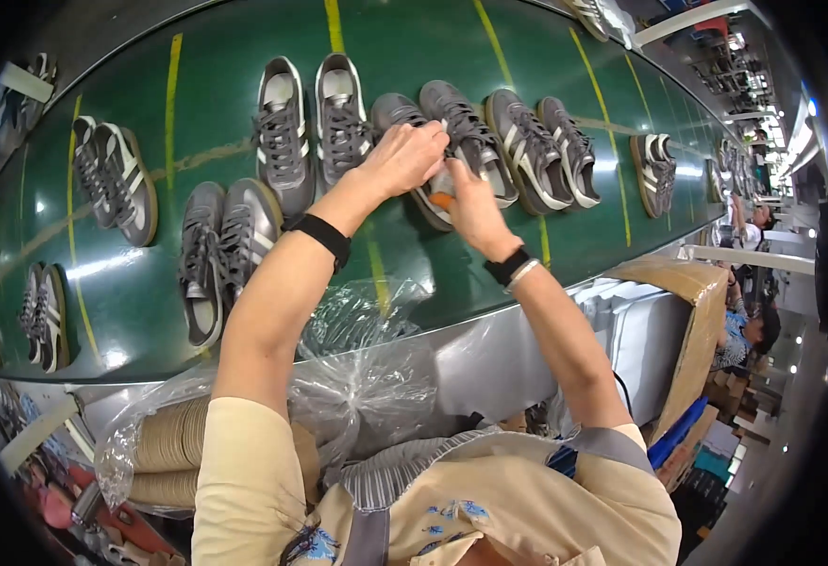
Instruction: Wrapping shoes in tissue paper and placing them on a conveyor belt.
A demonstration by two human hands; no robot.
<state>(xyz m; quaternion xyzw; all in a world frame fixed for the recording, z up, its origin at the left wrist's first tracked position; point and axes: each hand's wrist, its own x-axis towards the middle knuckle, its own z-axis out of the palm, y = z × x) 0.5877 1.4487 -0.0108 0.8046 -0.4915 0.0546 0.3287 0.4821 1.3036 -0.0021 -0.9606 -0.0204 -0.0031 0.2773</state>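
Note:
Both my hands work on a grey lace-up sneaker point(404, 113) lying on the green conveyor belt point(206, 85). My left hand point(402, 157) grips its laced top from above. My right hand point(468, 203) holds the near end of the same shoe, with something orange point(442, 200) under the fingers. Its partner shoe point(470, 137) lies right beside it, touching my right hand. Black bands circle both my wrists.
More grey sneaker pairs lie along the belt: one pair point(312, 127) to the left, one point(220, 250) nearer me, one point(117, 179) far left, one point(546, 151) to the right. A clear plastic bag of tan insoles point(183, 443) sits below the belt. A cardboard box point(702, 321) stands at right.

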